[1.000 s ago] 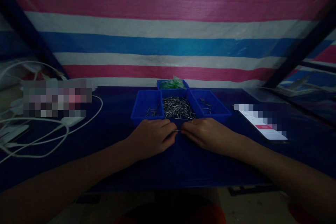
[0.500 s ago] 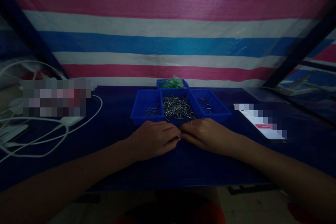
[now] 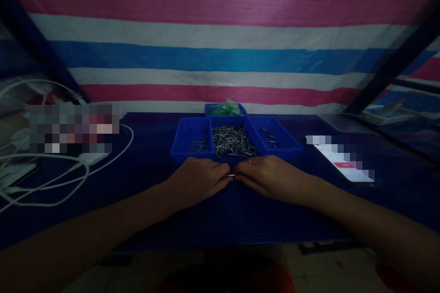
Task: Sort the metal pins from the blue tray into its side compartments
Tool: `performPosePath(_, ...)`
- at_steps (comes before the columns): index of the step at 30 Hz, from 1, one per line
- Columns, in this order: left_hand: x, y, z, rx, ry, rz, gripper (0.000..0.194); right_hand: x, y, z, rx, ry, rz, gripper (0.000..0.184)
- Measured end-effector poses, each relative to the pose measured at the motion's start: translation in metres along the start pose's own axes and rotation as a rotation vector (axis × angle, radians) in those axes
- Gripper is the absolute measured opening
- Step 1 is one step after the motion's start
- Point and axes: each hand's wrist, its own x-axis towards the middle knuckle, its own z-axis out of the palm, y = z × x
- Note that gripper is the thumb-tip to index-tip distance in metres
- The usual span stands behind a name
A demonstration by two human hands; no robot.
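Note:
A thin, shiny metal pin lies level between my two hands, just above the blue table. My left hand pinches its left end, with the fingers closed. At the other end, the fingertips of my right hand close on the same pin. Directly beyond my hands is a heap of similar metal pins in the middle blue bin. A few more pins lie in the left blue bin and in the right blue bin. The pin's ends are hidden by my fingers.
Behind the heap, a small blue bin holds green plastic bags. A phone with a lit screen lies to the right. White cables loop across the left side, near a blurred-out area. A striped sheet hangs behind the table.
My left hand has shifted slightly left, away from my right hand. More of the pin shows between the fingertips, where only a small glint showed before. The bins are unchanged.

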Motion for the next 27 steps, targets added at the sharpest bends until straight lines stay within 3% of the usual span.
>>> performPosePath(16, 0.0013, 0.0012, -0.0052, -0.024, -0.045, -0.059, 0.017, 0.0008, 0.0027, -0.0026, -0.071, 0.009, 0.126, 0.012)
performPosePath(22, 0.0006, 0.0000, -0.0024, -0.014, -0.013, -0.029, 0.016, 0.0001, 0.0035, -0.0017, -0.047, -0.011, 0.124, 0.006)
performPosePath(27, 0.0009, -0.0004, -0.0049, 0.008, 0.004, -0.096, 0.019, 0.0001, 0.0028, -0.0039, -0.080, -0.004, 0.150, 0.012)
